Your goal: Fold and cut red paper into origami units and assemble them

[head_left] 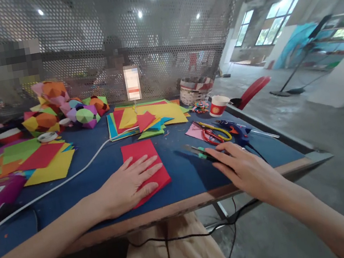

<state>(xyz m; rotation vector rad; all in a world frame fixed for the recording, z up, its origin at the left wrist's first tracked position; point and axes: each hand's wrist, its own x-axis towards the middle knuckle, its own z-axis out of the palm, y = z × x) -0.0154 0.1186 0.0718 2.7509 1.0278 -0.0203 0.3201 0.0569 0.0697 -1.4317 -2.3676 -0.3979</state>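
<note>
One red sheet (140, 154) lies flat and whole near the front edge of the blue surface (183, 175), seemingly uncut and unfolded, so work on it looks barely begun. The left hand (126, 187) presses it down, palm flat, fingers spread, grip wide. The right hand (246, 169) reaches a black-and-green cutter (197, 151) near the scissors (214, 133), fingertips touching it, grip not closed.

My one view rides on the head, close above the bench (71, 198), facing forward and down; a mesh screen (80, 52) fills the upper left.
</note>
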